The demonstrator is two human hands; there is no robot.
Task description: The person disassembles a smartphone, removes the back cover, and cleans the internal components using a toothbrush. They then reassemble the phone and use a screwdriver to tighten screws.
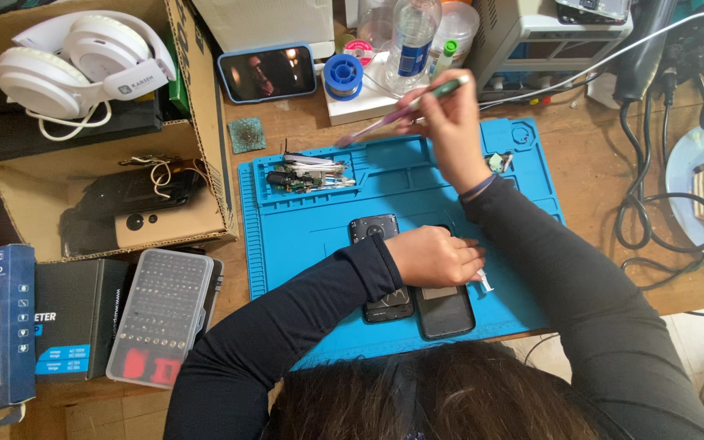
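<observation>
Left hand (435,255) lies curled, palm down, on two opened phones: black phone (380,269) with round camera ring at top, and dark phone body (444,310) just beside it, both on the blue repair mat (303,236). Whether it grips or only presses, cannot tell. Right hand (448,122) is raised over the mat's far edge, pinching a toothbrush (385,118), bristle end pointing left. Mat tray holds tweezers and small parts (307,175). Screwdriver bit case (163,314) sits left of the mat. Phones look light, rigid, fragile inside; best held by the edges. Brush is light and thin; grip mid-handle.
</observation>
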